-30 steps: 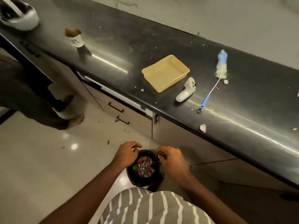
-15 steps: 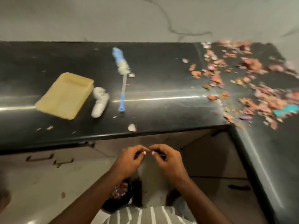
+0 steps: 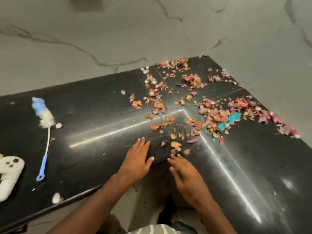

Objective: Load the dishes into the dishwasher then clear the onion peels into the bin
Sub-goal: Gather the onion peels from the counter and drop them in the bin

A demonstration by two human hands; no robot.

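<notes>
Broadly, the black L-shaped countertop (image 3: 94,115) fills the view, its inner corner edge lying right under the hands. Onion peels (image 3: 209,112) lie scattered across the corner toward the marble wall (image 3: 118,39), thinning near the front edge; bare counter stretches to the left. The left hand (image 3: 137,159) rests flat, fingers straight, holding nothing, at the edge. The right hand (image 3: 184,173) hovers beside it, fingers extended, empty. A bottle brush (image 3: 44,132) and white controller (image 3: 8,174) lie far left.
</notes>
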